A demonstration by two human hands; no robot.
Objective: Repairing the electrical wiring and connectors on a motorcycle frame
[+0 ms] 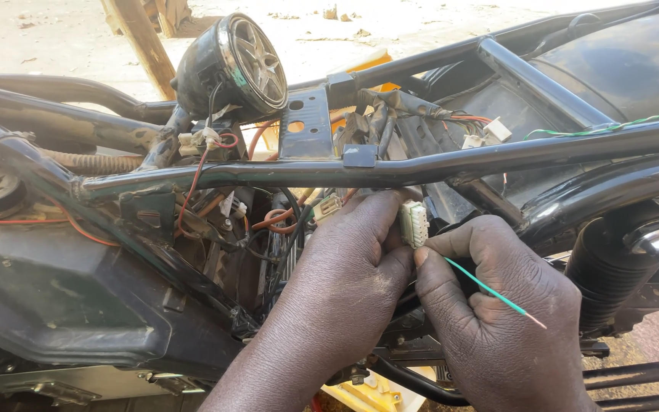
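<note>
The left hand (360,252) holds a small white plug (413,223) under the black bike frame (436,160). The right hand (505,305) pinches a thin green wire (490,290) just beside it.

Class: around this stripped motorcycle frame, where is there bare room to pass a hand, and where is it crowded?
Free: the sandy ground beyond the frame tube. Crowded: the wiring bay beneath it, where left hand and right hand hold the white connector.
</note>
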